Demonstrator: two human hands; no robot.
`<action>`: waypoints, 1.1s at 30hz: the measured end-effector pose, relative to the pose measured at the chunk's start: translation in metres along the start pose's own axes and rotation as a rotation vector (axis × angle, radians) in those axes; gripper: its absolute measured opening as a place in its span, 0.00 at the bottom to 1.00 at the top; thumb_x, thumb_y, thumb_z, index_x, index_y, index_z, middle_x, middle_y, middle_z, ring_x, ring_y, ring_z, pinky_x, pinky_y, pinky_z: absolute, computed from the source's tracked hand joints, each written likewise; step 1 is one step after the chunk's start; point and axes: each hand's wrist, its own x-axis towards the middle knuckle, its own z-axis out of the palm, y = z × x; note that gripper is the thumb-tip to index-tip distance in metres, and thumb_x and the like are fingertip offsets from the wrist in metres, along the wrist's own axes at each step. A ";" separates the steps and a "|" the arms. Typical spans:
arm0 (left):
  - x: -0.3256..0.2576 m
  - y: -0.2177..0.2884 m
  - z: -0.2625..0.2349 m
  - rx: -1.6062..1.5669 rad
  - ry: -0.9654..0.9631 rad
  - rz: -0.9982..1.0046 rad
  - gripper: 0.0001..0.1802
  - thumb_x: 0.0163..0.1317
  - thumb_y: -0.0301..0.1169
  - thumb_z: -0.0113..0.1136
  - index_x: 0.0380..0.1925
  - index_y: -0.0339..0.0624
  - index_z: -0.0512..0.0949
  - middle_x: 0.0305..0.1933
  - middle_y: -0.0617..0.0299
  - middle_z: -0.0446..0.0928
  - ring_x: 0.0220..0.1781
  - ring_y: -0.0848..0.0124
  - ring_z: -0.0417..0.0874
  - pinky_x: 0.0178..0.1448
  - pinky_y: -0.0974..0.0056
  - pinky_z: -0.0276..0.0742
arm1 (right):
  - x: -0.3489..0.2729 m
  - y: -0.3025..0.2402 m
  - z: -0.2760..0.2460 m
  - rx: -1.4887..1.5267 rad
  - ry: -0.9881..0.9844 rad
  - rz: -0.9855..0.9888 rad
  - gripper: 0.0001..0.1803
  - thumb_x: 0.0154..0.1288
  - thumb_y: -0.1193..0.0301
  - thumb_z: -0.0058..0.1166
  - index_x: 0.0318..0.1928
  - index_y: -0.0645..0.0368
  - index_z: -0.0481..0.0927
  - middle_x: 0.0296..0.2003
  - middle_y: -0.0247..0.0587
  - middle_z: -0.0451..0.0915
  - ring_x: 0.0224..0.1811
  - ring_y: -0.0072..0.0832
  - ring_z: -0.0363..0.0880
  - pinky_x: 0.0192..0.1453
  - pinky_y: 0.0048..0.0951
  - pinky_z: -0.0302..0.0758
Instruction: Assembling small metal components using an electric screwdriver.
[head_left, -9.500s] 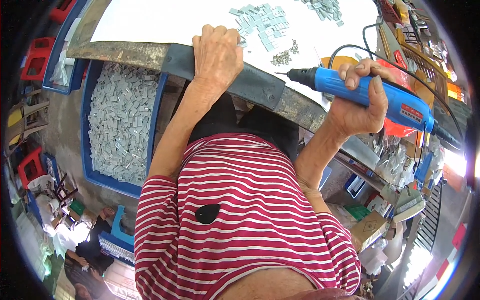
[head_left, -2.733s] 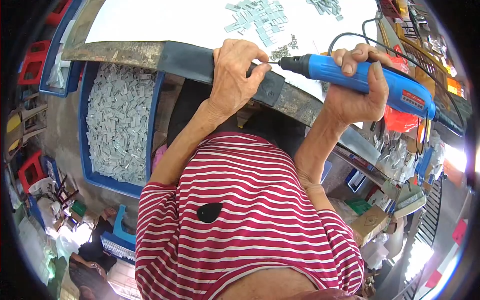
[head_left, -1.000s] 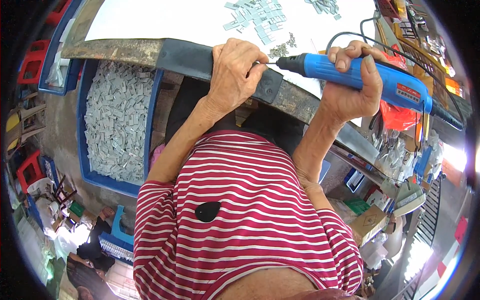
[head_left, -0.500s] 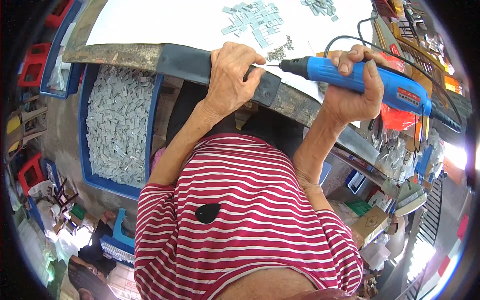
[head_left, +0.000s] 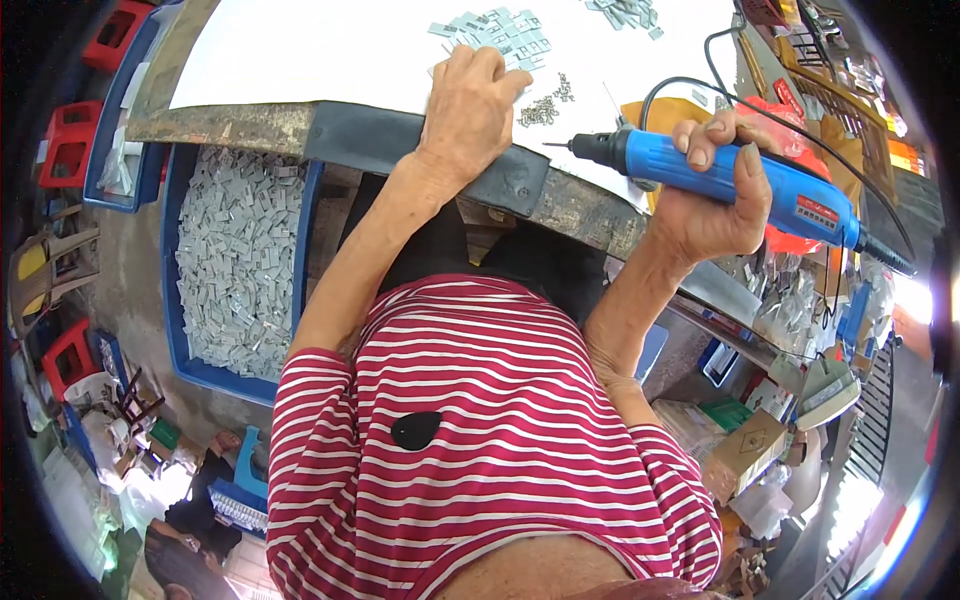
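My left hand (head_left: pixel 470 105) reaches over the table edge onto the white tabletop (head_left: pixel 300 50). Its fingertips rest beside a cluster of small grey metal plates (head_left: pixel 495 30) and a little heap of screws (head_left: pixel 545 105); the palm is hidden, so I cannot see whether it holds anything. My right hand (head_left: pixel 710 205) is wrapped around a blue electric screwdriver (head_left: pixel 740 180). The tool lies roughly level, its bit (head_left: pixel 555 145) pointing left, a short way right of my left hand and apart from it.
A dark strip (head_left: pixel 400 155) covers the worn table edge. Below on the left stands a blue crate (head_left: pixel 240 260) full of grey metal plates. Red stools (head_left: pixel 70 140) stand far left. The screwdriver's black cord (head_left: pixel 800 125) loops right. Cardboard boxes (head_left: pixel 745 450) sit lower right.
My left hand left the table edge by the screwdriver bit and slid farther onto the tabletop toward the grey plates. The screwdriver drew back slightly to the right.
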 end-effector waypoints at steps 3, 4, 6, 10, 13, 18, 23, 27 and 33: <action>0.002 0.001 0.003 0.093 -0.054 0.020 0.10 0.50 0.25 0.58 0.35 0.46 0.79 0.32 0.61 0.69 0.37 0.64 0.68 0.43 0.60 0.64 | -0.001 0.001 -0.001 -0.010 0.010 -0.019 0.13 0.50 0.79 0.47 0.39 0.68 0.72 0.27 0.53 0.74 0.20 0.32 0.71 0.29 0.37 0.70; 0.003 0.000 0.004 0.126 -0.075 0.024 0.10 0.50 0.25 0.58 0.35 0.47 0.79 0.32 0.61 0.68 0.37 0.64 0.67 0.42 0.60 0.64 | -0.001 0.001 -0.001 -0.012 0.010 -0.030 0.13 0.49 0.79 0.47 0.38 0.68 0.72 0.27 0.53 0.74 0.20 0.32 0.71 0.29 0.36 0.70; 0.003 0.000 0.004 0.157 -0.097 0.029 0.10 0.50 0.25 0.58 0.35 0.48 0.79 0.33 0.62 0.67 0.38 0.65 0.67 0.42 0.60 0.64 | -0.001 0.002 -0.001 -0.015 0.015 -0.032 0.13 0.49 0.79 0.48 0.38 0.68 0.72 0.27 0.53 0.74 0.20 0.32 0.71 0.28 0.36 0.70; 0.000 -0.001 0.001 0.163 -0.123 0.043 0.11 0.50 0.25 0.58 0.35 0.50 0.79 0.34 0.62 0.68 0.39 0.65 0.68 0.43 0.60 0.65 | -0.001 0.003 -0.003 -0.021 0.013 -0.027 0.12 0.49 0.79 0.48 0.38 0.68 0.72 0.27 0.53 0.74 0.20 0.32 0.71 0.28 0.36 0.70; -0.006 -0.004 -0.005 0.144 -0.138 0.045 0.11 0.50 0.25 0.59 0.35 0.50 0.79 0.35 0.61 0.69 0.42 0.64 0.68 0.45 0.60 0.65 | -0.001 0.003 -0.004 -0.037 0.007 -0.026 0.13 0.49 0.79 0.48 0.38 0.68 0.72 0.27 0.53 0.74 0.20 0.32 0.71 0.28 0.36 0.70; -0.012 -0.007 -0.015 0.088 -0.131 0.005 0.12 0.49 0.24 0.60 0.35 0.48 0.79 0.36 0.60 0.71 0.44 0.63 0.69 0.48 0.59 0.65 | -0.001 0.005 -0.002 -0.020 0.023 -0.023 0.12 0.49 0.79 0.48 0.38 0.68 0.72 0.27 0.53 0.74 0.20 0.32 0.71 0.28 0.36 0.70; -0.012 0.000 -0.014 0.070 -0.067 -0.084 0.10 0.47 0.27 0.60 0.33 0.44 0.77 0.34 0.61 0.72 0.42 0.63 0.70 0.46 0.60 0.63 | -0.001 0.007 0.001 -0.032 0.024 -0.037 0.12 0.49 0.80 0.48 0.38 0.67 0.72 0.26 0.53 0.74 0.19 0.32 0.71 0.28 0.36 0.71; -0.013 -0.001 -0.012 0.054 -0.053 -0.072 0.07 0.45 0.27 0.58 0.28 0.42 0.77 0.33 0.61 0.72 0.40 0.65 0.69 0.44 0.60 0.62 | -0.002 0.008 0.004 -0.045 0.026 -0.048 0.12 0.50 0.80 0.48 0.38 0.68 0.72 0.25 0.53 0.74 0.19 0.32 0.72 0.27 0.36 0.71; -0.012 0.000 -0.017 0.083 -0.090 -0.066 0.06 0.45 0.26 0.57 0.27 0.39 0.77 0.31 0.59 0.72 0.39 0.64 0.69 0.43 0.60 0.62 | 0.000 0.012 0.009 -0.130 -0.014 -0.079 0.11 0.50 0.80 0.48 0.36 0.70 0.71 0.25 0.54 0.74 0.19 0.30 0.72 0.27 0.33 0.72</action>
